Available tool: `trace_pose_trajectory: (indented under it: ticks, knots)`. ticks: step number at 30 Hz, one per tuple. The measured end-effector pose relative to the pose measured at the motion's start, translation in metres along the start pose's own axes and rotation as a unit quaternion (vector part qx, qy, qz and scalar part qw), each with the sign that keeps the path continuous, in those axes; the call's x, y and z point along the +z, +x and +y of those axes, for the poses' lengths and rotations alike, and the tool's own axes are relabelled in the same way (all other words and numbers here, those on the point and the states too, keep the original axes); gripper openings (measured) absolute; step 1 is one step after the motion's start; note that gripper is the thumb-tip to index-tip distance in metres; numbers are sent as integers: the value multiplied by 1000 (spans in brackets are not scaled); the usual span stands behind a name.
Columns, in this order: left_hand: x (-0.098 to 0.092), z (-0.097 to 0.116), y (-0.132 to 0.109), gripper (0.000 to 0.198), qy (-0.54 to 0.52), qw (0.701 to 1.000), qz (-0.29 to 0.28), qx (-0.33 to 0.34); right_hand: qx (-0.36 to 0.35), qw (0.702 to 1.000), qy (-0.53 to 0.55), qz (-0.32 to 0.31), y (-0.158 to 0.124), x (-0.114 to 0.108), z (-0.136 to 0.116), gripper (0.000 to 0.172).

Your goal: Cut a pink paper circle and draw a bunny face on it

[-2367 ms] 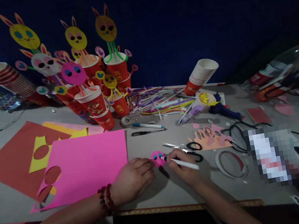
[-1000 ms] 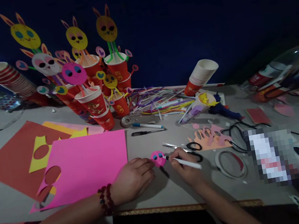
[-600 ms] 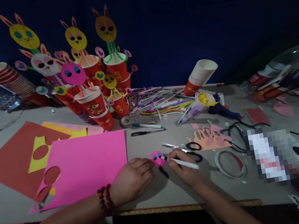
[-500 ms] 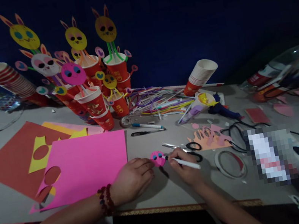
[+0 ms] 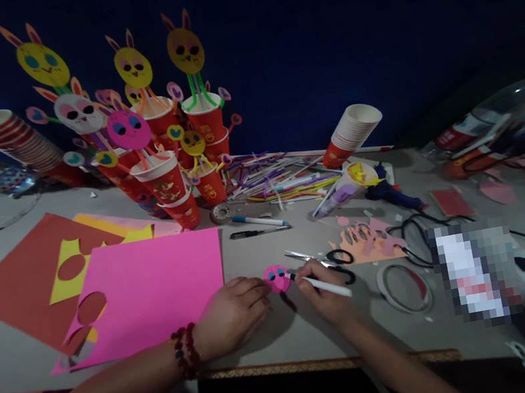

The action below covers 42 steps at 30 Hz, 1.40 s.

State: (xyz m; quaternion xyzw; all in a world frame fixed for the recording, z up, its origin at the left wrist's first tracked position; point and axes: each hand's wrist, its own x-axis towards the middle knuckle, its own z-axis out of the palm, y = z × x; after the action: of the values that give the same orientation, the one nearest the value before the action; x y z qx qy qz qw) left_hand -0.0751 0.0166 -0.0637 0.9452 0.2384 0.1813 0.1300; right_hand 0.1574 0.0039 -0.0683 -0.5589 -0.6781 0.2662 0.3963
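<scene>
A small pink paper face (image 5: 277, 278) with blue and dark eyes lies on the table in front of me. My left hand (image 5: 242, 312) rests at its left, fingers together, their tips pinching its edge. In my right hand (image 5: 324, 290) is a white marker (image 5: 328, 286), held like a pen, its tip at the right eye of the face. Scissors (image 5: 324, 260) with black handles lie just behind my right hand. A large pink paper sheet (image 5: 156, 283) is left of my left hand. Beyond the face are a black pen (image 5: 259, 231) and a blue-capped marker (image 5: 259, 220).
Red paper cups (image 5: 173, 192) with paper rabbit figures stand at the back left. Several pipe cleaners and straws (image 5: 270, 181) lie behind the pens. A tape roll (image 5: 405, 288), peach paper scraps (image 5: 369, 238) and black cables (image 5: 418, 243) are to the right. The front table edge (image 5: 282, 366) is near my wrists.
</scene>
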Motion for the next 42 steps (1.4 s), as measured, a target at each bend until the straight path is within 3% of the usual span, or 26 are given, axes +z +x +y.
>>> trace_pose_trajectory:
  ticks: [17,27,42]
  knots:
    - [-1,1,0,17,-6,1000,-6,-5,-6,1000,10,10,0,-1,-1,17]
    - [2,0,-2,18,-7,1000,-7,-6,-3,1000,1,-16,-1,-1,2,17]
    - [1,0,-1,18,-4,1000,-6,-4,-11,1000,15,8,-1,1,3,17]
